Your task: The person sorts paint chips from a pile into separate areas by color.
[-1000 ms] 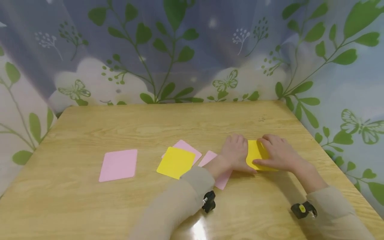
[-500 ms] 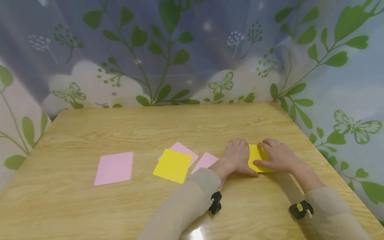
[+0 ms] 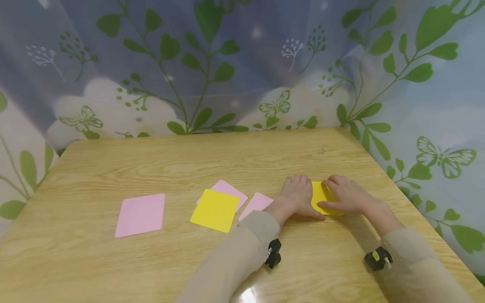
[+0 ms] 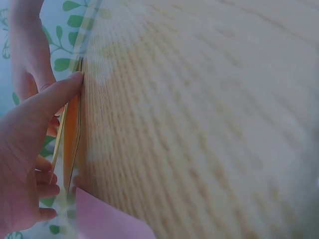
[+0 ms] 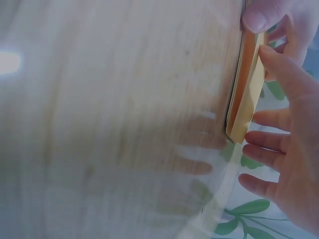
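Observation:
Both hands are at a square yellow card (image 3: 318, 197) on the right of the table. My left hand (image 3: 297, 195) holds its left side, thumb at the near edge and fingers reaching to the far edge. Opposite it, my right hand (image 3: 345, 195) grips the right side between thumb and fingers. The right wrist view shows layered yellow edges (image 5: 249, 99) with an orange-looking gap between them. Seen from the left wrist, the left thumb (image 4: 65, 92) presses at the lower layer's edge. A pink card (image 3: 255, 204) lies partly hidden under the left wrist.
Another yellow card (image 3: 214, 210) overlaps a pink card (image 3: 224, 186) left of the hands. Farther left lies a separate pink card (image 3: 140, 215). A patterned curtain (image 3: 227, 105) hangs behind the wooden table (image 3: 182, 160).
The head view has shifted slightly, so the cards appear farther left. The left forearm covers more of the nearby pink card. Both hands keep their hold on the yellow card.

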`<act>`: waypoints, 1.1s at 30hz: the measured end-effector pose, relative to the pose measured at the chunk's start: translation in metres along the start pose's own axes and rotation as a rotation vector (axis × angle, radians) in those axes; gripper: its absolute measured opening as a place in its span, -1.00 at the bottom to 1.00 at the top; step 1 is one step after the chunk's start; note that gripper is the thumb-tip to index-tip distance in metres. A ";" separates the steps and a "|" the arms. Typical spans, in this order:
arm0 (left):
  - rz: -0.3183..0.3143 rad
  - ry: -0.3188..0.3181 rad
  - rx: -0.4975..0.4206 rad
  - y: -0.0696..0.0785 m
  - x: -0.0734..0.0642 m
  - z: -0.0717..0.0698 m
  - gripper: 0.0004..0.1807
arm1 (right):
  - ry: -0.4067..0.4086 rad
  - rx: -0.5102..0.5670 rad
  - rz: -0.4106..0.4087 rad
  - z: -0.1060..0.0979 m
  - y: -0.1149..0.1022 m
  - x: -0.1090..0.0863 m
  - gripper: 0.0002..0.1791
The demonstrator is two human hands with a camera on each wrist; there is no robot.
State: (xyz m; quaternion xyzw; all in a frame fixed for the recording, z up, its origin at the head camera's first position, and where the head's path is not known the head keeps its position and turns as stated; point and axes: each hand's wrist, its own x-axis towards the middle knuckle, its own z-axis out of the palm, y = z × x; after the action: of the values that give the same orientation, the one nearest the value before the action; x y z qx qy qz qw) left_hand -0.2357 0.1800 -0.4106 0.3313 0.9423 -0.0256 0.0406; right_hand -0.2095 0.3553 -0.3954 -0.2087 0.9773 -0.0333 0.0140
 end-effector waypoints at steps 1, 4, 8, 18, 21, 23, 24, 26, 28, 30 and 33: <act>0.002 0.000 -0.006 0.001 0.000 0.000 0.17 | -0.003 0.001 0.000 -0.001 0.000 0.000 -0.23; 0.001 0.003 -0.025 0.001 0.001 0.002 0.18 | -0.015 -0.006 0.002 -0.002 0.000 -0.001 -0.22; -0.004 0.003 -0.052 0.000 0.001 0.004 0.19 | -0.026 -0.013 -0.004 -0.002 -0.001 0.000 -0.22; -0.001 -0.022 -0.071 -0.001 -0.001 0.003 0.19 | -0.056 -0.006 0.003 -0.001 0.001 0.003 -0.24; -0.005 -0.024 -0.070 -0.004 -0.003 0.002 0.21 | -0.045 -0.003 0.003 -0.003 0.000 0.004 -0.24; -0.002 -0.019 -0.061 -0.006 -0.004 0.000 0.20 | -0.023 -0.011 -0.004 -0.005 0.000 0.005 -0.23; -0.001 -0.015 -0.052 -0.007 -0.004 -0.001 0.19 | -0.009 -0.016 -0.011 -0.006 0.000 0.006 -0.23; 0.001 -0.002 -0.028 -0.011 -0.005 -0.002 0.15 | 0.022 -0.031 -0.024 -0.008 0.000 0.007 -0.23; 0.002 0.006 -0.004 -0.016 -0.007 -0.005 0.10 | 0.049 -0.043 -0.037 -0.009 -0.001 0.009 -0.23; 0.005 0.021 0.016 -0.023 -0.009 -0.007 0.03 | 0.066 -0.045 -0.046 -0.011 -0.002 0.010 -0.23; 0.022 0.054 0.000 -0.035 -0.015 -0.011 -0.05 | 0.082 -0.049 -0.061 -0.014 -0.006 0.012 -0.22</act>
State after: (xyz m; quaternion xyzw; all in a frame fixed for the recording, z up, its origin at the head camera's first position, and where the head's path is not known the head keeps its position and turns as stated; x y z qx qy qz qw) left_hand -0.2467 0.1439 -0.3972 0.3422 0.9394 -0.0161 0.0153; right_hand -0.2189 0.3456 -0.3812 -0.2372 0.9708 -0.0181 -0.0321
